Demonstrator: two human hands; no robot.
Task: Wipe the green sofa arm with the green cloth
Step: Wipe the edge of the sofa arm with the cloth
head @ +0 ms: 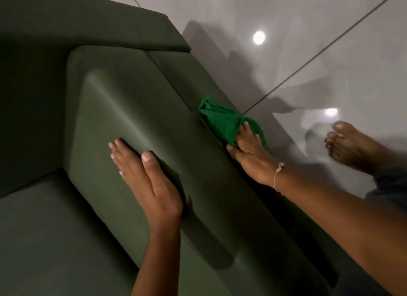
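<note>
The green sofa arm (193,84) runs diagonally from upper middle to lower right. A bright green cloth (222,119), bunched up, lies on the arm's top near its outer edge. My right hand (251,154) presses flat on the cloth's near end, fingers spread over it and partly under its folds. My left hand (147,176) rests flat on the side cushion (123,110) that leans against the arm, fingers straight and together, holding nothing.
The sofa seat (44,229) fills the lower left, the backrest (66,27) the upper left. Glossy grey floor tiles (308,20) with ceiling light reflections lie to the right. My bare foot (350,146) stands on the floor beside the arm.
</note>
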